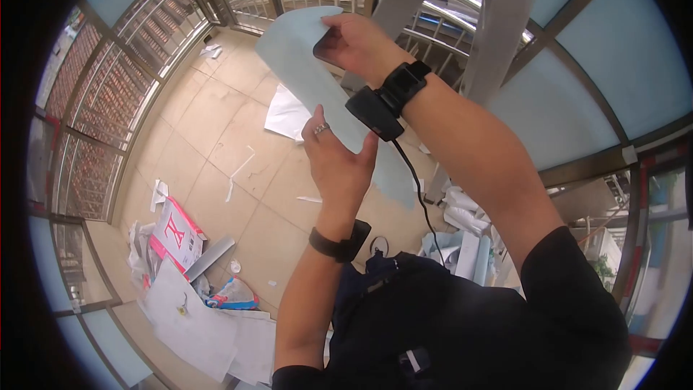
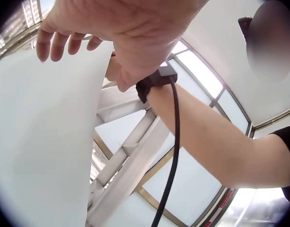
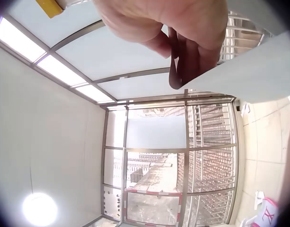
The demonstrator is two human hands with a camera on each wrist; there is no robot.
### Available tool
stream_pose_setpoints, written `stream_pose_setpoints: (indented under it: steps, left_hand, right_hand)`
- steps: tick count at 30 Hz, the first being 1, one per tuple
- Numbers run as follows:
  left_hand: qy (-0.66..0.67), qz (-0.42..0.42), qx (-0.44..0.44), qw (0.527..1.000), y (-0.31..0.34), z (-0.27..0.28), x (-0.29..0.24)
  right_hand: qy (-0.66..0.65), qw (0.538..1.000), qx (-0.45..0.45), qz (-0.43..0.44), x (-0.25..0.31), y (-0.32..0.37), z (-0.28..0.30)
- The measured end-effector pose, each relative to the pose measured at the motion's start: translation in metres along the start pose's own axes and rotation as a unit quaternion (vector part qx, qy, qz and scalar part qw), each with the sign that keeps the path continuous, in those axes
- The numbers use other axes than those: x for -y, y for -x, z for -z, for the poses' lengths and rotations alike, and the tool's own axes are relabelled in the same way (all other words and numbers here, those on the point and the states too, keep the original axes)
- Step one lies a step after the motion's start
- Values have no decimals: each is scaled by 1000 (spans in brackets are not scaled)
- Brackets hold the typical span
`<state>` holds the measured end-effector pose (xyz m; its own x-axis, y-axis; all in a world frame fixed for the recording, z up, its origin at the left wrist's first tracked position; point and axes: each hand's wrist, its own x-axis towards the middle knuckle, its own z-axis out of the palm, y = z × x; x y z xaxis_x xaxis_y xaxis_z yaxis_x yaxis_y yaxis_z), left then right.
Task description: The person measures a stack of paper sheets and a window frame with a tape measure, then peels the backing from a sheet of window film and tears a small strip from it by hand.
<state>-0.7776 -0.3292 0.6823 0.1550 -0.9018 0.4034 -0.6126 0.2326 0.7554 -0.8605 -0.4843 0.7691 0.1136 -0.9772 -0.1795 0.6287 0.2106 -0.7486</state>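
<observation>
A pale blue sheet of film (image 1: 307,65) hangs in a curve before the person, its lower end reaching down toward the floor. At its upper right edge the right hand (image 1: 361,43) has its fingers curled round a thin, dark, flat scraper-like piece (image 3: 174,71). That piece overlaps the sheet's edge in the right wrist view. Lower down, the left hand (image 1: 336,166) is spread with thumb apart, its fingers over the sheet. In the left wrist view these loosely bent fingers (image 2: 57,46) lie along the sheet's top edge, gripping nothing.
A pale metal ladder (image 1: 498,29) stands at the right by the blue-paned windows (image 1: 577,94). White paper scraps (image 1: 285,112), a pink-and-white box (image 1: 177,231) and sheets of paper (image 1: 191,325) lie on the tiled floor (image 1: 216,123). A black cable (image 1: 419,188) trails from the right wrist.
</observation>
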Motion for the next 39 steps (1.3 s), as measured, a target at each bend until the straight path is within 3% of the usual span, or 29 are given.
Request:
stream_pose_setpoints:
  steps: [1,5,8,10,14,17,18,19,20,22,26,28,29,31,35,39]
  left_hand:
    - [-2,35,22,999,-1,1,3]
    - [6,-4,-14,1000,9,-7,9]
    - [28,35,-38,998,3,-12,1]
    - [0,50,-48,998,7,-24,30]
    - [-2,111,40,993,0,31,79]
    - [-43,42,10,998,2,80,119]
    - [-113,-20,-21,993,4,96,125]
    - [-183,-83,-52,978,6,110,130]
    - [-188,-81,-51,978,12,123,136]
    - [-260,-158,-54,951,32,144,144]
    - [-273,-115,42,954,94,171,143]
    - [-252,-20,186,950,118,180,121]
    - [-251,-17,197,948,119,180,105]
    - [-90,49,206,973,117,176,69]
    - [-1,-6,193,981,86,146,41]
    - [84,3,192,978,58,108,38]
  right_hand:
    - [2,1000,5,-1,-3,-2,-3]
    - [-22,999,21,12,-11,-4,-9]
    - [-24,999,18,15,-20,-2,-17]
    - [-18,999,21,17,-22,-2,-19]
    - [85,996,-14,34,-14,5,1]
    - [149,989,-14,16,-16,15,26]
    - [164,987,0,-6,-21,19,36]
    - [160,987,2,-9,-30,27,47]
    - [161,986,27,-30,-43,38,58]
    - [151,985,44,-68,-70,66,77]
    - [116,982,14,-146,-114,121,108]
    - [99,977,0,-188,-127,145,114]
    - [129,968,16,-213,-130,156,109]
    - [184,947,68,-255,-127,171,96]
    - [219,932,143,-250,-126,178,81]
    - [182,939,177,-231,-122,184,82]
